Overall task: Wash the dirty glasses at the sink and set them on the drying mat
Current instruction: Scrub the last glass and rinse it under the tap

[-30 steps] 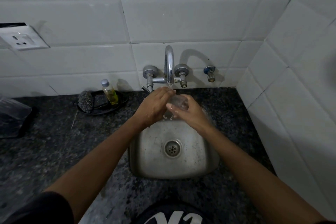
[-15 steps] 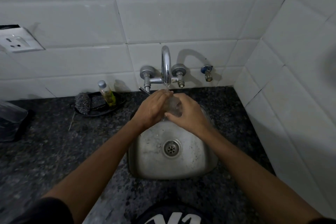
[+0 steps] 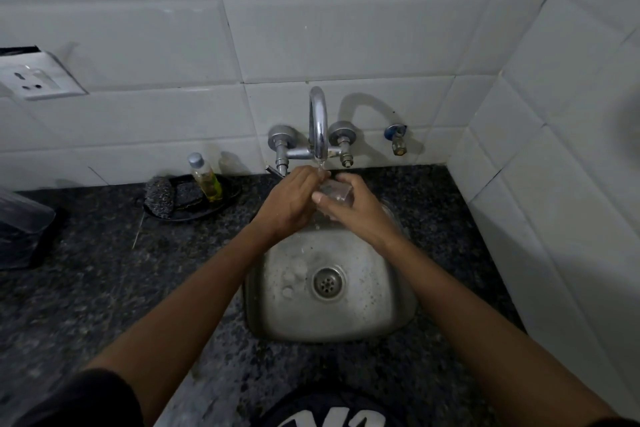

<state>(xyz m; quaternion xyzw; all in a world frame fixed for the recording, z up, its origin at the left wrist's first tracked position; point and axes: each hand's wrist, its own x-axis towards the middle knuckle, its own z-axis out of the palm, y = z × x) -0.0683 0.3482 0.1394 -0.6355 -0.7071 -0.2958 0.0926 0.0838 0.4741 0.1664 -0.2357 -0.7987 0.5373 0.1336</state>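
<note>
Both hands meet under the tap (image 3: 318, 125) just above centre of the frame, and one clear glass (image 3: 335, 191) sits between them in the thin stream of water. My right hand (image 3: 356, 210) is wrapped around the glass, thumb across its near side, fingers curled behind it. My left hand (image 3: 294, 199) is closed against the glass's left end; I cannot tell whether its fingers are inside the rim or only over it.

Compared with half a second ago, the right hand has rolled back a little, so more of the glass shows between thumb and forefinger, where earlier the hand nearly covered it. The left hand has stayed pressed in the same place. I read that as the glass being turned under the water, a rinse or rub in progress rather than a finish.

Below the hands, the steel sink (image 3: 277, 315) holds a few soap bubbles left of the drain (image 3: 327, 282). On the dark stone surface (image 3: 104, 288) at left centre, a black tray (image 3: 221, 206) carries a scrubber (image 3: 158, 197) and a small bottle of yellow liquid (image 3: 206, 177). A dark block with something clear on it sits at the far left edge; it may be the drying mat, but I cannot confirm that.

By my judgement this glass is mid-wash, and nothing has reached the mat that I can see. Wet glass in wet hands is slippery, so the carry leftward will want a firm grip.
</note>
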